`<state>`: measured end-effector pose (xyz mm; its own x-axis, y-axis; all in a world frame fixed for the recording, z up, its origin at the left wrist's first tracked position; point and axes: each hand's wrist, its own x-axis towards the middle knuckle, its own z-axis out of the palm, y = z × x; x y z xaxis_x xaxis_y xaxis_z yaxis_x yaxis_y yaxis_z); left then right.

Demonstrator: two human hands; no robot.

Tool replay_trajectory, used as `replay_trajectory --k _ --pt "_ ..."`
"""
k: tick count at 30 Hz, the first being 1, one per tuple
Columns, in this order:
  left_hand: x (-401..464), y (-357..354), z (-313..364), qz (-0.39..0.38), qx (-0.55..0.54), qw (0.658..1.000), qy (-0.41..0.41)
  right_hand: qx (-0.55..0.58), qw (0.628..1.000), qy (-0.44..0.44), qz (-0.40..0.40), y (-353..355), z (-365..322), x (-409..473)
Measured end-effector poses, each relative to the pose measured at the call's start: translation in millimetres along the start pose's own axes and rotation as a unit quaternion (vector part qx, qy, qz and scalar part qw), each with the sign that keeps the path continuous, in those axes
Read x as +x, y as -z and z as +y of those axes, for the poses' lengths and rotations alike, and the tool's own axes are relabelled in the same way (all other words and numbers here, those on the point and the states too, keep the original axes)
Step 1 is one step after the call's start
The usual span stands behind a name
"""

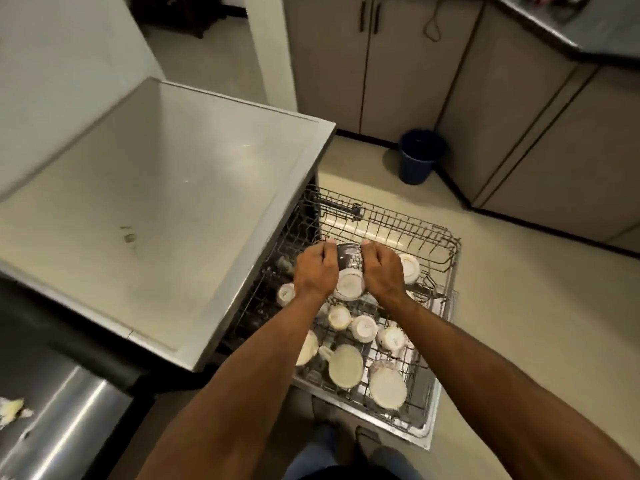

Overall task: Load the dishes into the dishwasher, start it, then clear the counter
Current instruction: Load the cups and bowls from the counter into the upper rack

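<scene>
Crockery is the matter in hand: a dark patterned bowl [349,268] with a pale foot ring, turned on its side over the middle of the pulled-out dishwasher rack [446,244]. Left hand [315,273] grips it at its nine o'clock flank, right hand [382,271] at three o'clock, fingers of both curled over the far wall. It looks like glazed ceramic — rigid, moderately heavy, likely slick if wet, and apt to chip against wire tines or a neighbour, so holding it by both sides of the wall and lowering it gently between the tines seems the sound way. At five to six o'clock of the bowl sit upturned pale cups [363,328] and lower still two larger pale mugs [345,366]; another cup [408,268] lies just beside the right hand at three o'clock. At nine o'clock of the rack runs a steel counter [156,209], and at twelve to one o'clock — well apart — stands a blue bin [419,157] by the cabinets [398,64].
</scene>
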<state>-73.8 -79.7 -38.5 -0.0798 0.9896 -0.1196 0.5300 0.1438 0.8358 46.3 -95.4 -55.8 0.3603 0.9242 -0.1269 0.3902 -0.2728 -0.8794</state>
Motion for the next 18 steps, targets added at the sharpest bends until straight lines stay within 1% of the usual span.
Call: replay_trajectory --k 4,7,9,12,15,18 --pt "28.8 -24.6 -12.3 -0.043 0.023 0.999 0.019 -0.009 0.999 -0.052 0.014 -12.1 26.0 24.3" --pt "46.7 -44.2 -28.0 -0.053 0.04 0.997 0.043 -0.032 0.997 -0.064 0.003 -23.3 43.9 42.2" --pt "59.7 -51.8 -37.4 -0.051 0.045 0.996 0.051 -0.038 0.998 -0.057 -0.005 -26.7 49.5 50.2" --pt "93.0 -76.3 -64.6 -0.051 0.035 0.996 0.069 -0.059 0.995 -0.035 -0.072 -40.1 78.9 74.7" --pt "123.7 -97.9 -89.5 -0.045 0.072 0.992 0.092 -0.075 0.987 -0.018 -0.14 -49.9 108.9 99.2" --pt "148.0 -113.8 -107.3 -0.03 0.092 0.99 0.104 -0.082 0.979 0.018 -0.185 -59.6 125.6 123.4"
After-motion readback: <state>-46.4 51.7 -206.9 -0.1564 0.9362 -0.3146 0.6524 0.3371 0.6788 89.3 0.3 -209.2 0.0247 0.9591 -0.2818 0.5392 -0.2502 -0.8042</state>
